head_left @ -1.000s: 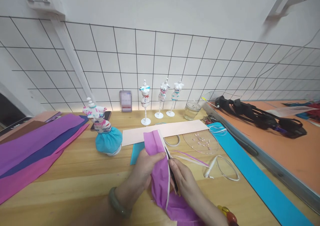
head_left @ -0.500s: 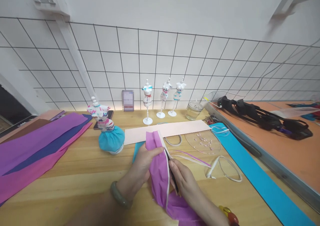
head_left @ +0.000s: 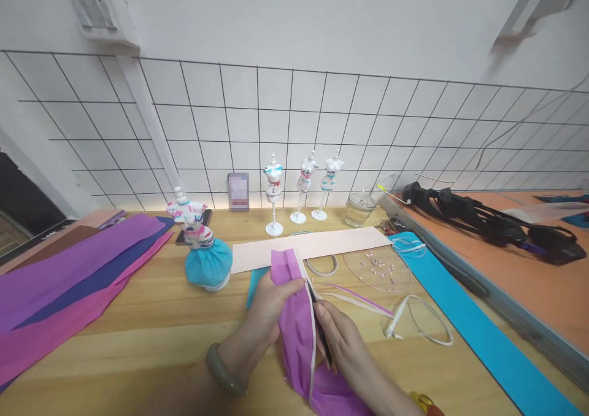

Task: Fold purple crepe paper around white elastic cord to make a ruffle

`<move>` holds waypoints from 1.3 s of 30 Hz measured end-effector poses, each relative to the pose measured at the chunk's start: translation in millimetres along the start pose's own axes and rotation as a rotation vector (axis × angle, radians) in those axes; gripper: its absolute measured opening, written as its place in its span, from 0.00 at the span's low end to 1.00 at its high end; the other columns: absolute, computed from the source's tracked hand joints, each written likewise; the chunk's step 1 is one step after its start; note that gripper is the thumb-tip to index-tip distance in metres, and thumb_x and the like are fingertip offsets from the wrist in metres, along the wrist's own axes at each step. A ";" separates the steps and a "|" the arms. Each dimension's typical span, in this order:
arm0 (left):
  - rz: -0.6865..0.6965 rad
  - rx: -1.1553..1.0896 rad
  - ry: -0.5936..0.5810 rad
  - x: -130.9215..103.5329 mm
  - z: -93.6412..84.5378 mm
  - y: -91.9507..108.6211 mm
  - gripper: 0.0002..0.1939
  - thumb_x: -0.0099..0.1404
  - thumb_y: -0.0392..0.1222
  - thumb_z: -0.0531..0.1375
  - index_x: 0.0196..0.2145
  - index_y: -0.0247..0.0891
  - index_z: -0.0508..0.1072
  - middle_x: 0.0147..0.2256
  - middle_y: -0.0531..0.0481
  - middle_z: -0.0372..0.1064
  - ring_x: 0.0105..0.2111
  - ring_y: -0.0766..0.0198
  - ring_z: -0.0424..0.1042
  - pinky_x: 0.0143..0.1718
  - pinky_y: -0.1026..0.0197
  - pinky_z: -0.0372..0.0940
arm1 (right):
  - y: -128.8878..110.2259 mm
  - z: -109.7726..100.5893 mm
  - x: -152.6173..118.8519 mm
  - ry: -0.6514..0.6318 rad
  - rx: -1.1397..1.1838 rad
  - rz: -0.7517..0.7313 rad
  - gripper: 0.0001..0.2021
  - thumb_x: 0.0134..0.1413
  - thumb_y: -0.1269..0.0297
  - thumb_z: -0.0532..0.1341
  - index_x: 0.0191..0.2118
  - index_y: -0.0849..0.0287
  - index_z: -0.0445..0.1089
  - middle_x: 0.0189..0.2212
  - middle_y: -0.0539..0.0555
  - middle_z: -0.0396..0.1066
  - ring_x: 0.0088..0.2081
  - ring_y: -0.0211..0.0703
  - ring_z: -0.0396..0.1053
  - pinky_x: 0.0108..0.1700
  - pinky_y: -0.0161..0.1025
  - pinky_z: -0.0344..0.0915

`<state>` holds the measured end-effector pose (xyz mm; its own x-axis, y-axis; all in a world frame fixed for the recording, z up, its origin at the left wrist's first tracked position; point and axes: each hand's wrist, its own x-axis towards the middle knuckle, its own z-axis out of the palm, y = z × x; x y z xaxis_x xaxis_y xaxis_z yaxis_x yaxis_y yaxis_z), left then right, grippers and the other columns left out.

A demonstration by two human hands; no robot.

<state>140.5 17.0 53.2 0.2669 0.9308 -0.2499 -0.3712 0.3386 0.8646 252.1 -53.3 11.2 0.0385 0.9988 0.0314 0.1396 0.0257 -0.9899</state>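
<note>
A strip of purple fabric with a white elastic band along its right edge hangs in front of me, its lower end on the table. My left hand is closed on its upper part, the thumb pressing beside the elastic. My right hand is closed around a slim black tool that looks like thread snips, its tip against the fabric's edge. The fingers hide much of this tool. Just left of my hands stands a mini dress form wearing a gathered turquoise skirt.
Three small dress forms, a phone and a glass of liquid stand at the back. A pale pink strip, loose beads and elastic loops lie beyond my hands. Turquoise fabric runs down the right; folded fabrics lie left.
The view has tilted slightly, so everything sits a little lower and to the right. Both hands keep their hold on the purple fabric and the black tool.
</note>
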 end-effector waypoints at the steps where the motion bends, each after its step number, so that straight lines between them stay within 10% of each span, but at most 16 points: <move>1: 0.001 0.000 -0.002 -0.6 0.7 0.0 0.16 0.43 0.34 0.67 0.33 0.33 0.70 0.25 0.50 0.71 0.24 0.64 0.69 0.30 0.61 0.66 | -0.4 -0.4 0.1 0.008 -0.009 -0.016 0.19 0.62 0.50 0.45 0.25 0.56 0.57 0.14 0.43 0.54 0.16 0.33 0.53 0.20 0.32 0.52; 10: -0.003 0.060 -0.006 -5.8 6.1 -3.7 0.17 0.42 0.36 0.68 0.32 0.33 0.71 0.28 0.47 0.73 0.28 0.60 0.71 0.32 0.60 0.66 | -4.1 -6.8 1.1 0.050 -0.093 -0.085 0.18 0.62 0.51 0.45 0.28 0.57 0.59 0.23 0.48 0.61 0.28 0.39 0.59 0.34 0.35 0.58; 39: 0.006 0.096 -0.023 -6.7 5.2 -5.2 0.16 0.43 0.37 0.67 0.32 0.33 0.73 0.29 0.47 0.74 0.29 0.59 0.72 0.30 0.61 0.66 | -7.8 -6.3 1.3 0.077 -0.126 -0.062 0.20 0.61 0.49 0.45 0.24 0.56 0.56 0.20 0.47 0.58 0.25 0.38 0.58 0.30 0.35 0.57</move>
<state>145.3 8.3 52.6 0.2853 0.9291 -0.2352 -0.2867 0.3169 0.9041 257.2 -52.5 19.8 0.1009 0.9891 0.1074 0.2669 0.0771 -0.9606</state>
